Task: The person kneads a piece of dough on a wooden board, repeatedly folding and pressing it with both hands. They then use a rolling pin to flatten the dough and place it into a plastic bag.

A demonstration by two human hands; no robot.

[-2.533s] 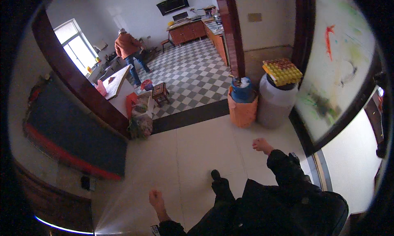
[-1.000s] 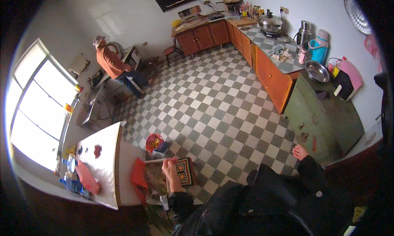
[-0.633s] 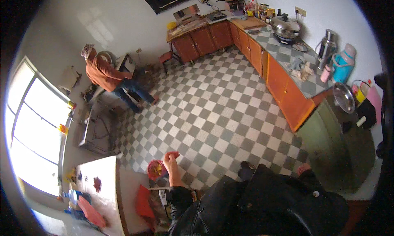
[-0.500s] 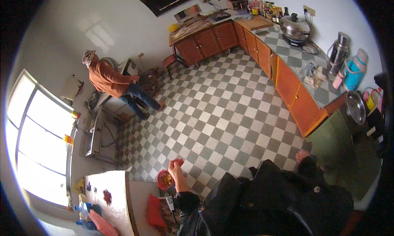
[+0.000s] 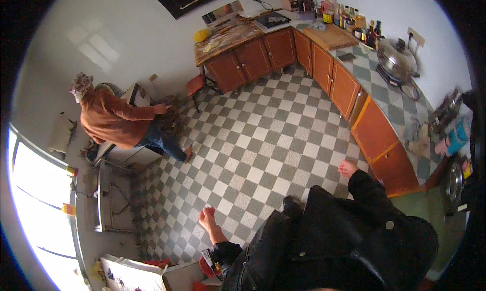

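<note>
Two hands apart, both curled, nothing visible inside: left hand (image 5: 207, 219) over floor (image 5: 263, 177), right hand (image 5: 348, 168) near the cabinet (image 5: 375, 134), likely stiff, heavy, best gripped at its knob (image 5: 387, 156).

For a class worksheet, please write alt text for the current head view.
The wearer's left hand and right hand hang over a grey-and-white checkered kitchen floor, nothing visible in either. At left stands an orange-clad person; at right, a tiled counter with a lidded steel pot tops brown cabinets.
</note>
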